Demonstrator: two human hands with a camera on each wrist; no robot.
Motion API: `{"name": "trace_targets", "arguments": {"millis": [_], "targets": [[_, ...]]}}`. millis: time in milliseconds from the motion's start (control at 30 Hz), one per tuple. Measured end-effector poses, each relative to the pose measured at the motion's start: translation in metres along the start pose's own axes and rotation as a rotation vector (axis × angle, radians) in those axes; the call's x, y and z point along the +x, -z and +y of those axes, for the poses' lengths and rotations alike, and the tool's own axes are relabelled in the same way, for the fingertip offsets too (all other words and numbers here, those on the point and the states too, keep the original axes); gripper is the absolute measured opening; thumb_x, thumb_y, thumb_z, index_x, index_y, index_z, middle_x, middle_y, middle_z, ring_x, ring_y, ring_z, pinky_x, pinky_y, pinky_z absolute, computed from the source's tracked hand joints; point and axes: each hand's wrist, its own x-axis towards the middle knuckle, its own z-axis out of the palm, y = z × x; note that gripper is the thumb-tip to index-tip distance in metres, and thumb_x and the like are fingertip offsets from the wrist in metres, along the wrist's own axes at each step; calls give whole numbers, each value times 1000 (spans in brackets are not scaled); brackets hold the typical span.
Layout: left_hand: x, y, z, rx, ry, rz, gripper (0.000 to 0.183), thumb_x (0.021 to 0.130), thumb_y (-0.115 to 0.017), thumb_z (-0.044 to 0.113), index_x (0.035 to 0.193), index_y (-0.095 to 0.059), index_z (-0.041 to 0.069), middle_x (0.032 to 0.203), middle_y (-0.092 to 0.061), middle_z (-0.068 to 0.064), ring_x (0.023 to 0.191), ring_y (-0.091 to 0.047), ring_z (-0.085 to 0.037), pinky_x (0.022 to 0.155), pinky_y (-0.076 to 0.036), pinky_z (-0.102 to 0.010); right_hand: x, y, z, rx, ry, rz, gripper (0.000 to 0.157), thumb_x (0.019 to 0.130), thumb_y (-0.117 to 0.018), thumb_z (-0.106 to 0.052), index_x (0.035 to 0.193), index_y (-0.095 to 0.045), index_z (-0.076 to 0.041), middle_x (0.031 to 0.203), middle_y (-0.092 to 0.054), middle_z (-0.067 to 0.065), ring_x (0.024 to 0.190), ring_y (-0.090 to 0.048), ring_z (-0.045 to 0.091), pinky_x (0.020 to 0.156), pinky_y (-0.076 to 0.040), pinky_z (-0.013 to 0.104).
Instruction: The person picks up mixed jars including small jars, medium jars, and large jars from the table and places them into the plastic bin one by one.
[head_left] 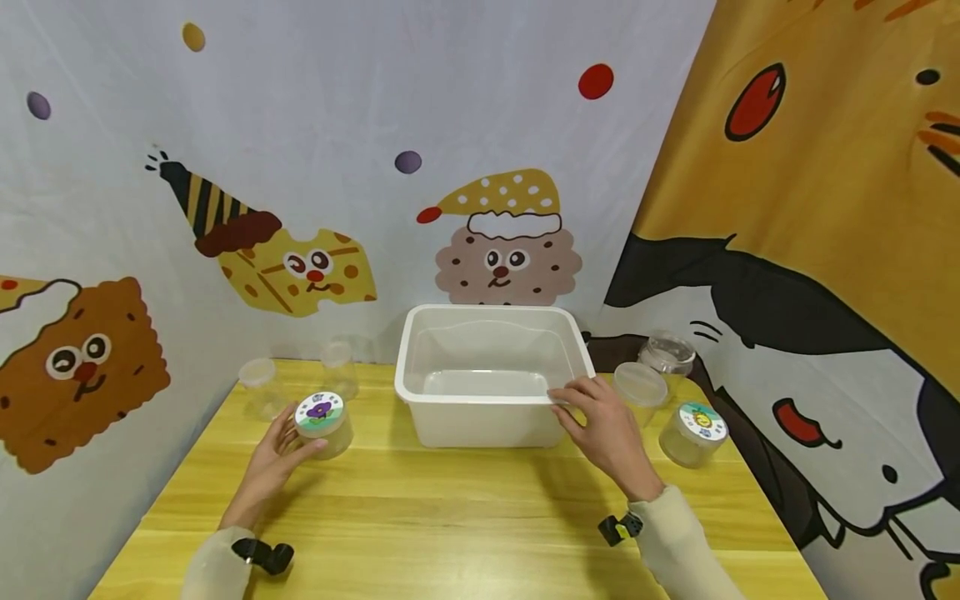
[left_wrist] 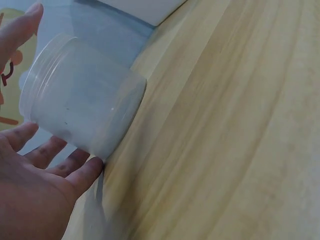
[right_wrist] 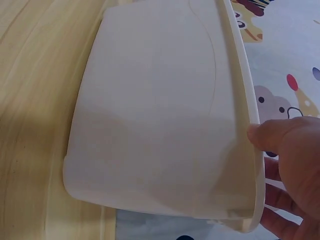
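A clear plastic jar (head_left: 335, 442) with a purple flower label on its lid stands upright on the table at the left. Around its near left side lies my left hand (head_left: 270, 462), thumb and fingers spread apart. In the left wrist view, the fingertips are right at the jar's wall (left_wrist: 85, 95), while the thumb stands away from it. At the middle back sits a white plastic tub (head_left: 487, 425), with nothing inside. My right hand (head_left: 607, 425) pinches its front rim near the right corner; in the right wrist view, the thumb lies over the tub's (right_wrist: 160, 110) rim.
Two clear containers, one a lidded jar (head_left: 258, 375) and one a narrower jar (head_left: 339, 371), stand behind my left hand. Right of the tub are a yellow-flower-labelled jar (head_left: 692, 437), a pale-lidded jar (head_left: 641, 385) and another clear jar (head_left: 667, 354). A printed cloth (head_left: 315, 108) hangs behind the table.
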Motion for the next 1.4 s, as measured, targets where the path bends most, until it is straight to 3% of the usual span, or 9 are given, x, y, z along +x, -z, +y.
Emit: {"name": "trace_targets", "arguments": {"millis": [67, 200, 267, 500, 767, 900, 1000, 1233, 1400], "targets": [[2, -2, 0, -6, -4, 6, 101, 97, -74, 27, 166, -1, 15, 169, -18, -23, 154, -25, -43, 107, -44, -18, 0, -1, 0, 6, 2, 6, 21, 85, -86, -21, 105, -81, -20, 101, -70, -3, 88, -54, 14, 63, -51, 29], [5, -5, 0, 5, -3, 18, 105, 94, -77, 27, 166, -2, 15, 170, -16, -22, 155, -21, -46, 120, -36, -57, 0, 0, -1, 12, -2, 13, 19, 85, -86, -20, 103, -81, -20, 100, -70, -3, 86, -54, 13, 61, -50, 29], [7, -7, 0, 2, 1, 26, 106, 93, -78, 28, 167, -3, 15, 170, -16, -22, 155, -20, -47, 120, -34, -62, 0, 0, -2, 15, -10, 11, 19, 85, -86, -20, 103, -81, -20, 99, -70, -3, 85, -54, 12, 61, -49, 28], [11, -10, -2, 1, 22, 90, 100, 92, -79, 33, 166, -15, 14, 167, -28, -18, 152, -31, -40, 120, -37, -54, -1, -1, -4, 16, -28, 12, 19, 84, -86, -20, 103, -82, -20, 98, -70, -4, 84, -53, 12, 60, -48, 27], [13, -10, -6, -3, 16, 97, 99, 91, -79, 40, 165, -18, 15, 167, -28, -18, 152, -32, -40, 121, -35, -55, -1, -3, -4, 14, -16, 22, 19, 84, -86, -19, 103, -81, -19, 98, -70, -4, 84, -53, 12, 61, -49, 28], [11, -10, -4, 13, 10, 96, 96, 91, -78, 42, 165, -21, 17, 166, -31, -16, 150, -35, -38, 107, -47, -20, -1, -3, -3, 9, -11, 24, 20, 83, -87, -18, 102, -81, -20, 99, -70, -4, 84, -54, 12, 60, -49, 28], [9, -11, 1, 3, 0, 95, 94, 92, -78, 41, 164, -23, 17, 164, -33, -14, 148, -37, -35, 89, -40, -1, -1, -3, -2, 10, -11, 23, 20, 83, -87, -18, 102, -81, -20, 99, -70, -5, 84, -54, 12, 59, -49, 28], [9, -13, 15, 4, -43, 100, 92, 92, -77, 40, 164, -25, 16, 163, -34, -13, 147, -39, -33, 92, -42, -1, 0, -3, -1, 26, -12, 20, 20, 83, -87, -18, 102, -81, -19, 99, -70, -4, 84, -54, 12, 59, -50, 28], [10, -14, 23, 37, -60, 101, 88, 93, -76, 40, 162, -29, 16, 163, -36, -12, 147, -39, -34, 110, -48, -31, -1, -3, 0, 28, -15, 17, 20, 83, -87, -19, 102, -81, -19, 99, -70, -4, 85, -55, 12, 60, -50, 28]]}}
